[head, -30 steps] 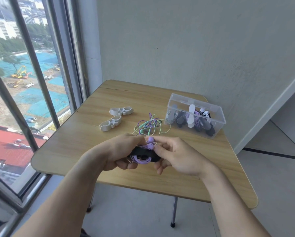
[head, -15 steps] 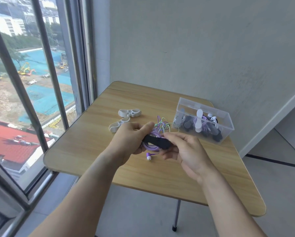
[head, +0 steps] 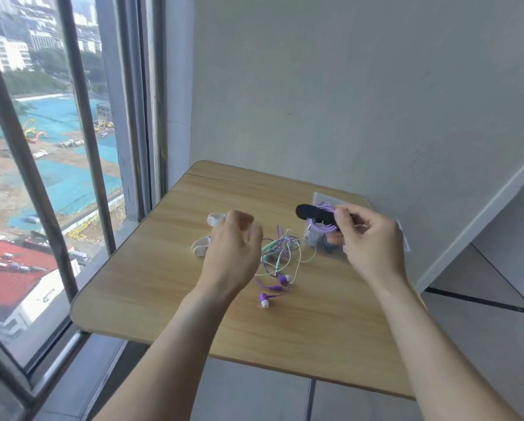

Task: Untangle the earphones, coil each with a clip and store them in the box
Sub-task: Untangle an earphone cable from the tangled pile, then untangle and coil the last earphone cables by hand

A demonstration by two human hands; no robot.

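Note:
My right hand (head: 367, 238) grips a coiled purple earphone in a black clip (head: 312, 214), held just above the clear plastic box (head: 321, 247) at the table's right back. The box is mostly hidden behind that hand. My left hand (head: 233, 247) hovers over the table with loosely curled fingers and holds nothing. A tangle of purple and green earphone cables (head: 280, 253) lies between my hands, with purple earbuds (head: 264, 299) trailing toward me. Two white clips (head: 215, 219) (head: 200, 247) lie left of the tangle, partly behind my left hand.
The small wooden table (head: 300, 329) stands against a grey wall, with a barred window (head: 81, 147) close on the left. Tiled floor lies below the near edge and to the right.
My right hand has carried the clipped purple coil away from my left hand, right and back to above the box. My left hand let go and now hangs free over the tangle.

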